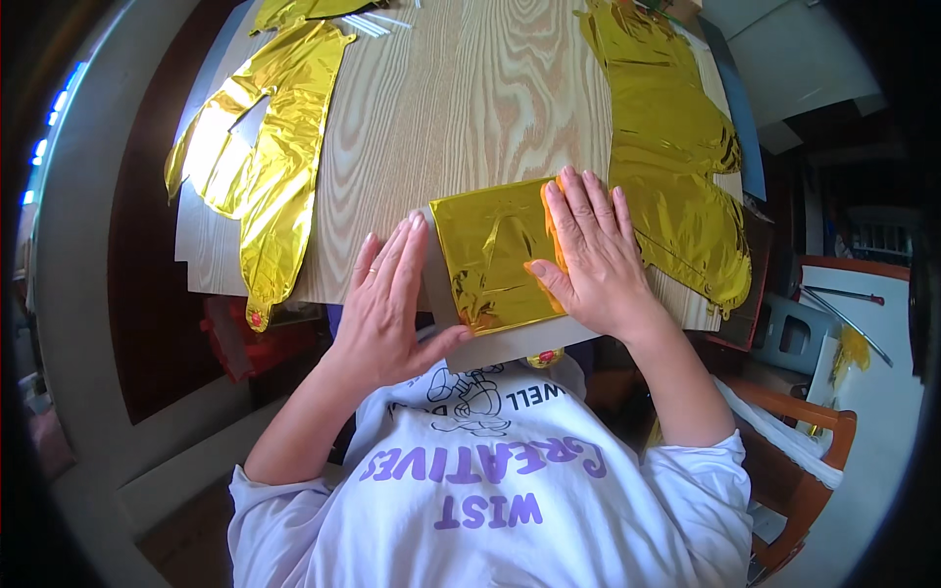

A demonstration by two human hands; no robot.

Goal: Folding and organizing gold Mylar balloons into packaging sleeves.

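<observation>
A gold foil sheet (495, 255), folded into a neat rectangle, lies on a pale flat board (520, 343) at the table's near edge. My right hand (600, 260) rests flat over its right end, fingers stretched out. Something thin and orange (551, 223) shows along the thumb side of that hand; its kind is mostly hidden under the palm. At the board's left edge is my left hand (384, 304), open with straight fingers, its thumb reaching to the lower left corner of the foil. A small gold tip with a red mark (545, 359) sticks out below the board.
Flat gold foil balloons lie on the wood-grain table (441, 108): one at left (289, 127), one at right (676, 157), part of another at far left (294, 12). Thin white strips (377, 22) lie beside that one. A wooden chair (823, 461) stands at lower right.
</observation>
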